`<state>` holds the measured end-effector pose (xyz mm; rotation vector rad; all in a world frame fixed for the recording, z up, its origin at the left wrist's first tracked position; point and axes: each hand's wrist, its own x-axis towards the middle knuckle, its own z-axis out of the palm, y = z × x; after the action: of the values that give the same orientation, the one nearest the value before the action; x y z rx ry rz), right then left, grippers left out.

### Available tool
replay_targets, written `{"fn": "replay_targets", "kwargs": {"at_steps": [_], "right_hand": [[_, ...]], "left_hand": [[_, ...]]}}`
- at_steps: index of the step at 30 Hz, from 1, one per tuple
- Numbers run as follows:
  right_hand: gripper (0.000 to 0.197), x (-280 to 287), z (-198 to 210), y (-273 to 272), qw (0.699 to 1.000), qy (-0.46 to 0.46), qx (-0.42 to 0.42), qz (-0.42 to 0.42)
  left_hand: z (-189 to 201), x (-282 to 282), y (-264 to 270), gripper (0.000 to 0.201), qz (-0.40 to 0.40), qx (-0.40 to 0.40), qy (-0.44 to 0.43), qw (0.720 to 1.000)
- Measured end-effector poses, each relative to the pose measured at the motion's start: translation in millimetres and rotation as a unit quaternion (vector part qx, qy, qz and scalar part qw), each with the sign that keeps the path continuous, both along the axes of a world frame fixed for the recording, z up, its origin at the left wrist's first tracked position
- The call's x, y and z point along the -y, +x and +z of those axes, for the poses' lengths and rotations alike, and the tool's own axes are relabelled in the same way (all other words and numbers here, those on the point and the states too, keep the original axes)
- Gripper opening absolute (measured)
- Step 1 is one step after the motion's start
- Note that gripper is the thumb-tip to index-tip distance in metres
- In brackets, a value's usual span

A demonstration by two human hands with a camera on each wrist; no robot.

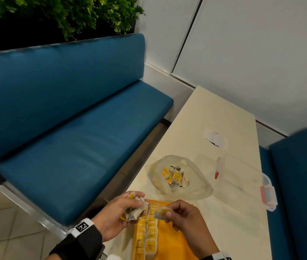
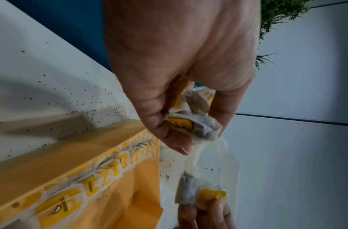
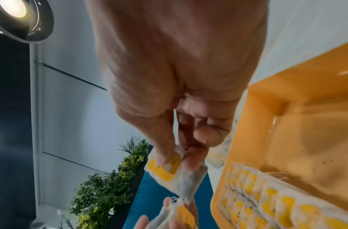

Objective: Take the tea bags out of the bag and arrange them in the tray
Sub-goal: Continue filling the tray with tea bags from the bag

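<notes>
My left hand (image 1: 124, 209) grips a bunch of tea bags (image 1: 136, 207) with yellow tags above the left end of the yellow tray (image 1: 175, 241); the bunch (image 2: 190, 122) fills the left wrist view. My right hand (image 1: 178, 211) pinches a single tea bag (image 1: 162, 212) between thumb and fingers just right of the bunch, seen close as a tea bag (image 3: 173, 172) in the right wrist view. Two rows of tea bags (image 1: 149, 231) stand along the tray's left side. The clear plastic bag (image 1: 178, 177) lies open beyond the tray, with more tea bags (image 1: 174, 177) inside.
The cream table (image 1: 223, 119) carries a clear plastic box (image 1: 242, 177) with a red-clipped lid (image 1: 267, 196) at the right, and a flat white packet (image 1: 215, 138) farther back. A blue bench (image 1: 64, 128) stands left of the table, another blue seat (image 1: 302, 175) right.
</notes>
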<state>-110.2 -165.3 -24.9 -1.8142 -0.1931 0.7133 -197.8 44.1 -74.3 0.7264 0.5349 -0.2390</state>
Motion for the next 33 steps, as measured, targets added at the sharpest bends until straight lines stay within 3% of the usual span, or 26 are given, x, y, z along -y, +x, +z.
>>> {"fn": "replay_targets", "kwargs": {"at_steps": [8, 21, 29, 33], "right_hand": [[0.006, 22, -29, -12, 0.999, -0.028, -0.029, 0.027], [0.008, 26, -76, -40, 0.966, -0.224, -0.047, 0.122], [0.017, 21, -90, -47, 0.97, -0.223, -0.044, 0.08], [0.008, 16, -89, -49, 0.97, -0.226, -0.046, 0.071]], "left_hand": [[-3, 9, 3, 0.037, -0.001, 0.007, 0.011, 1.0], [-4, 25, 16, 0.034, 0.026, 0.026, 0.06, 0.998], [-14, 27, 18, 0.031, 0.017, 0.018, 0.084, 0.996], [-18, 28, 20, 0.03, 0.013, 0.017, 0.089, 0.996]]}}
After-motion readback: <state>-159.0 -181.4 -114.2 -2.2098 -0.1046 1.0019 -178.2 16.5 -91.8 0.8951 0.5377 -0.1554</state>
